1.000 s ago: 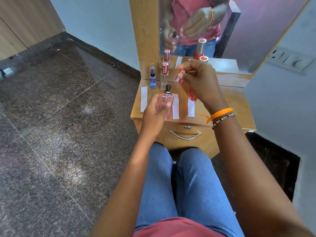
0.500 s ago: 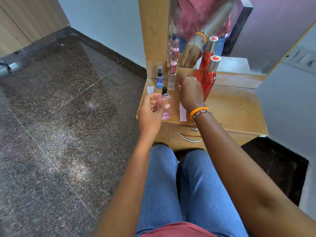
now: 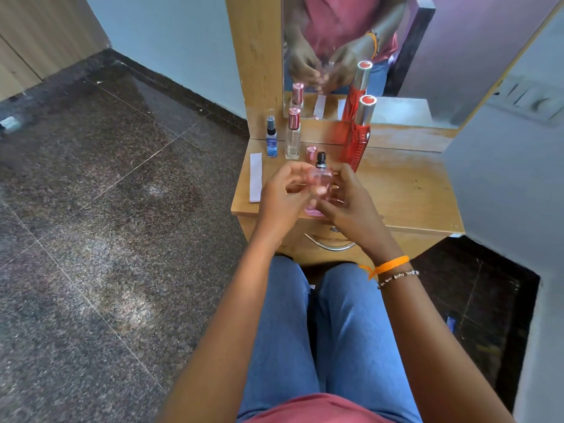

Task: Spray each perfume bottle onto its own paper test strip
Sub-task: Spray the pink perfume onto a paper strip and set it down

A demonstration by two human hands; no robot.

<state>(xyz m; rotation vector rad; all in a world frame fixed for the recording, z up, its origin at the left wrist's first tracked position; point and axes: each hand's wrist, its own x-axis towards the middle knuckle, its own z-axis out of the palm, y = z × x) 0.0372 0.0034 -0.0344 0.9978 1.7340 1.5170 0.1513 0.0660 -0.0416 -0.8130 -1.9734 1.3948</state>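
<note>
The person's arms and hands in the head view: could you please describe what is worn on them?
Both arms are bare from the hands up to the frame's lower edge, with no sleeves visible. The right hand has an orange thread band tied at the wrist, its loose ends hanging, and beside it a thin beaded bracelet. The left hand and its wrist carry nothing visible.

Floor: dark speckled stone tiles (image 3: pixel 100 215) with pale joint lines (a soft sheen near the middle).
Walls: pale blue wall (image 3: pixel 171 41) at the back, dark skirting along its foot.
Furniture: small wooden dressing table (image 3: pixel 409 190) with a drawer handle (image 3: pixel 329 244); upright mirror (image 3: pixel 427 56) above it.
Left corner: wood-panelled cabinet (image 3: pixel 36 35).
Right wall: switch plate (image 3: pixel 531 99).
</note>
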